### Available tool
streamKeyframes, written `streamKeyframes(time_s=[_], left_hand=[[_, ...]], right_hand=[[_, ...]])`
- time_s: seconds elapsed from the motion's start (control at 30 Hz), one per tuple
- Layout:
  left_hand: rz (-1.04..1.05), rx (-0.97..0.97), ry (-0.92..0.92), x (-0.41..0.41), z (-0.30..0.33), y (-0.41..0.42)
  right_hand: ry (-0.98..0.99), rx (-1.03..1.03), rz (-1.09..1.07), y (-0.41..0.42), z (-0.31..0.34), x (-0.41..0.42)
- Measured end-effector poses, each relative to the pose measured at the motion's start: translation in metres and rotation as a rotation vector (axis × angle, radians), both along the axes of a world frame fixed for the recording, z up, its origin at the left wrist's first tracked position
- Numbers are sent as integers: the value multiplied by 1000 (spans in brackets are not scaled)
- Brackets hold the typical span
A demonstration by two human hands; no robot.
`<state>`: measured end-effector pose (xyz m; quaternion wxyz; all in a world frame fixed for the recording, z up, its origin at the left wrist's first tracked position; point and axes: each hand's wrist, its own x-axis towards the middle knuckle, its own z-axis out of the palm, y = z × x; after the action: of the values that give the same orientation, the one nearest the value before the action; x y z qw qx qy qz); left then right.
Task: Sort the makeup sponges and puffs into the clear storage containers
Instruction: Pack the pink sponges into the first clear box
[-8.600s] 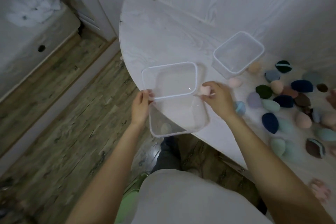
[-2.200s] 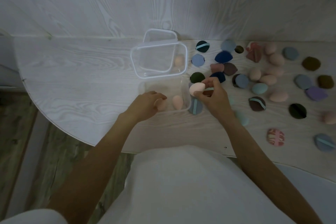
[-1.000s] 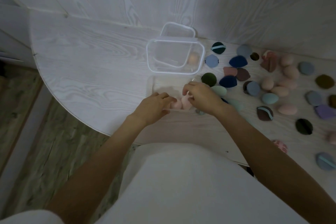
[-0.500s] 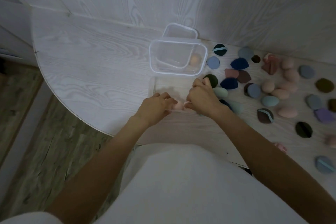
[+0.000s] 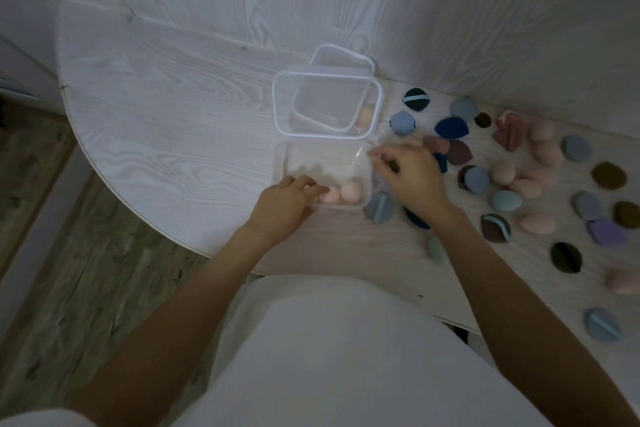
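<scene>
A clear container [image 5: 360,156] lies near the table's front edge with two pink sponges [image 5: 350,191] inside. My left hand [image 5: 285,206] grips its front left rim, fingers next to the sponges. My right hand [image 5: 410,175] hovers just right of the container, blurred, with its fingers curled over a dark green puff [image 5: 393,166] that is mostly hidden. Behind stands a second clear container [image 5: 277,104] with a lid [image 5: 343,55] propped in it and a peach sponge [image 5: 365,116] showing through its wall.
Several sponges and puffs in blue, pink, brown and purple lie scattered over the right half of the white table [image 5: 173,114]. A blue-grey puff [image 5: 379,208] sits against the near container's right side. A wall runs behind; the wooden floor lies to the left.
My right hand has left the pink sponges in the near container and moved right onto the dark green puff. My left hand has stayed on the container's rim.
</scene>
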<state>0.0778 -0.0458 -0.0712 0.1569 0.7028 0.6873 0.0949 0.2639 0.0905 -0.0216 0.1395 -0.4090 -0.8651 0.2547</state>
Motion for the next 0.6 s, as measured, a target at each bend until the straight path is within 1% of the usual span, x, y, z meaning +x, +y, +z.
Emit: streamKeyframes(time_s=[0.07, 0.13, 0.2, 0.33, 0.4, 0.47, 0.6], left_hand=[[7, 50, -7, -2, -4, -3], [14, 67, -21, -1, -7, -4], [24, 70, -46, 1, -7, -3], [47, 47, -74, 0, -5, 0], [52, 39, -74, 0, -4, 1], [58, 38, -73, 0, -5, 2], [64, 25, -86, 0, -4, 5]], right_hand=[[54, -52, -164, 25, -4, 7], [12, -74, -201, 50, -15, 10], [-53, -80, -140, 70, -28, 3], [-200, -104, 20, 95, -49, -38], [-267, -114, 28, 102, -56, -52], [-254, -129, -12, 102, -58, -53], [-153, -64, -158, 81, -42, -25]])
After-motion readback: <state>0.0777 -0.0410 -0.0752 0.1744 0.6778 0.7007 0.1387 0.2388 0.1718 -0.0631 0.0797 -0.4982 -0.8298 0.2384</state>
